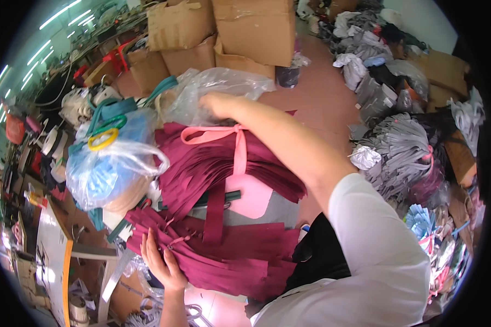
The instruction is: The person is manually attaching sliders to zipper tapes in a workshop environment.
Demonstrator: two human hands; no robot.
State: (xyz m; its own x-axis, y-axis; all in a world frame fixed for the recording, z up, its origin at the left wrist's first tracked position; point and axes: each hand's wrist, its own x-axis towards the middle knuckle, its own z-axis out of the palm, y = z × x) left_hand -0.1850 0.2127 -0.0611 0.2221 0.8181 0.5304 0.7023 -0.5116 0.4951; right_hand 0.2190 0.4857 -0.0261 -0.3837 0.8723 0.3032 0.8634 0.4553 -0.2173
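My left hand (162,266) lies with its fingers stretched out against the left end of a stack of maroon fabric strips (245,261). Beyond that stack is a second fanned bundle of maroon strips (185,163), tied round with a pink fabric band (240,150). A pink tag-shaped piece (250,196) hangs below the band, over a grey surface. My right arm reaches across to the far side, where my right hand (217,104) is closed on a crumpled clear plastic bag (234,82); its fingertips are partly hidden.
At the left sits a clear bag of light blue material (106,174), with a yellow ring (102,139) on top. Cardboard boxes (253,32) are stacked at the back. Bundles of grey strips (395,150) and bagged piles line the right. A white board with an orange edge (52,261) stands lower left.
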